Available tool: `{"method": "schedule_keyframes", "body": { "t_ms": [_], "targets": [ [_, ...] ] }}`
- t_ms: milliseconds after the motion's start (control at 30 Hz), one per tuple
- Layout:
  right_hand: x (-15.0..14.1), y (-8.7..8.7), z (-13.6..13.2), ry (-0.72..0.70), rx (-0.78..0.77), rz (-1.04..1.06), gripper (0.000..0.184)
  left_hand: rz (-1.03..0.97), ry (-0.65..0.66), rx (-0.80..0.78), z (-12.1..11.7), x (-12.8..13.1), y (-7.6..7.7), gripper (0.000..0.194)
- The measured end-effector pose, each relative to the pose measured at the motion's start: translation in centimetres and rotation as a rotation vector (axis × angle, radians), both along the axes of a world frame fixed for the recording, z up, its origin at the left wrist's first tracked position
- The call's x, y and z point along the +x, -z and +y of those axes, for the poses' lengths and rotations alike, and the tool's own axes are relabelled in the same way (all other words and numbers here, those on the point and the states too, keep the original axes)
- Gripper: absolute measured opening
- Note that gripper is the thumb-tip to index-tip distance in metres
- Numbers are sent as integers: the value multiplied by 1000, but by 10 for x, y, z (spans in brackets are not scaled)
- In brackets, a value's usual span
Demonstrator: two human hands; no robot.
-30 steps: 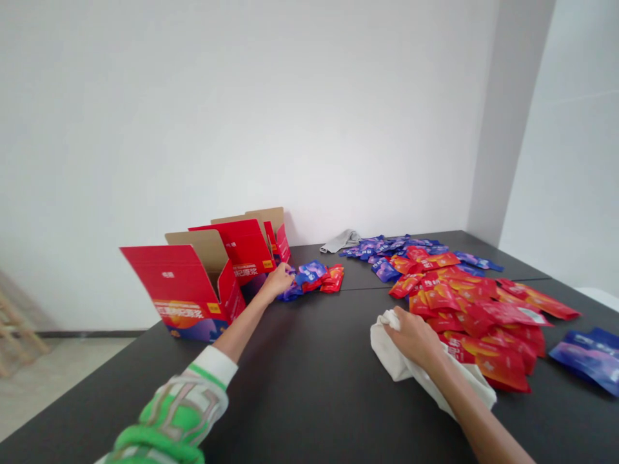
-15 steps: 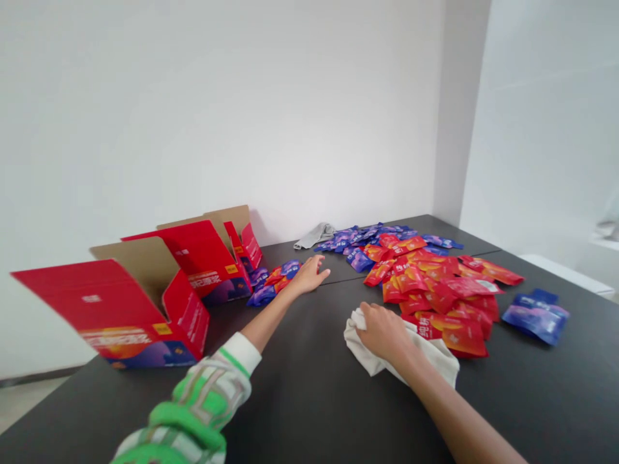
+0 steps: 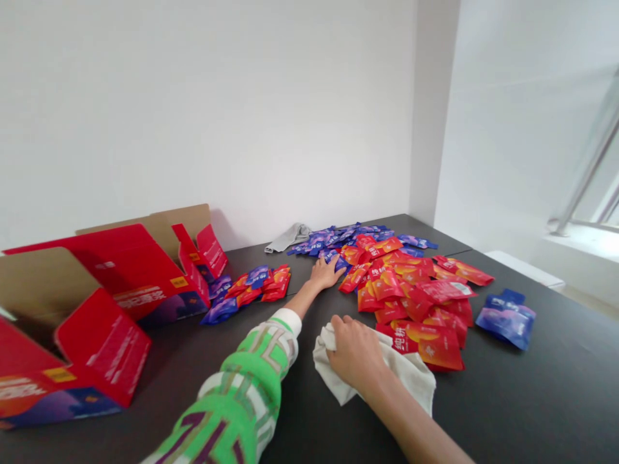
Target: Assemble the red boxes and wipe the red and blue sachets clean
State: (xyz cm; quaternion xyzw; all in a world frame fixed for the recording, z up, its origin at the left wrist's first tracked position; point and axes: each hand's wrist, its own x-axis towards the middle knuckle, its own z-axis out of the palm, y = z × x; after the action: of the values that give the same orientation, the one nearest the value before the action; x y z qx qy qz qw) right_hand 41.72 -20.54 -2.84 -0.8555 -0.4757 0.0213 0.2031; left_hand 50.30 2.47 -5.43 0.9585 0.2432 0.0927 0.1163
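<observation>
Red pouches (image 3: pixel 387 283): glossy, flat packets printed with orange-yellow shapes and white characters, overlapping in a loose heap on the right half of the surface (image 3: pixel 300 438); one bears a pale panel.
Blue pouches (image 3: pixel 314 245): similarly flat and shiny, with violet patches and white lettering, spread behind the red ones toward the wall.
Left hand (image 3: pixel 325 273): at the near edge of the blue heap, beside the red one; its grip is spread, thumb apart from the fingers, over a blue pouch; whether it touches, I cannot tell.
Right hand (image 3: pixel 355 351): its grip is closed, pinching a bunched fold of white cloth.
White cloth (image 3: pixel 409 380): soft, matte and creased, lying before the red heap and fanning out on either side of the forearm.
Sleeve (image 3: pixel 242 399): green and white, fuzzy, with beige bands and purple strokes.
Lone blue pouch (image 3: pixel 507 320): flat, narrow-topped, right of the red heap and apart from it.
Mixed pile (image 3: pixel 254 278): small, red and blue pouches overlapping, beside the cartons.
Cartons (image 3: pixel 109 345): red printed cardboard with plain brown insides, flaps raised, lined up at left.
Grey cloth (image 3: pixel 290 237): crumpled, near the wall.
Surface: black, smooth, crossed by a thin seam.
</observation>
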Motion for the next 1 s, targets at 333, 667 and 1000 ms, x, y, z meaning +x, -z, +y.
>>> {"method": "schedule_keyframes", "body": {
  "t_ms": [333,667,1000],
  "targets": [
    [11,0,-2,34,4,53,24,-181,124,-35,-15,-104,-42,38],
    [25,-22,-14,221,65,114,33,-292,96,-656,-105,-292,-27,19],
    [-75,-1,4,-346,102,-94,25,-319,140,-639,-121,-305,-14,25]
  ]
}}
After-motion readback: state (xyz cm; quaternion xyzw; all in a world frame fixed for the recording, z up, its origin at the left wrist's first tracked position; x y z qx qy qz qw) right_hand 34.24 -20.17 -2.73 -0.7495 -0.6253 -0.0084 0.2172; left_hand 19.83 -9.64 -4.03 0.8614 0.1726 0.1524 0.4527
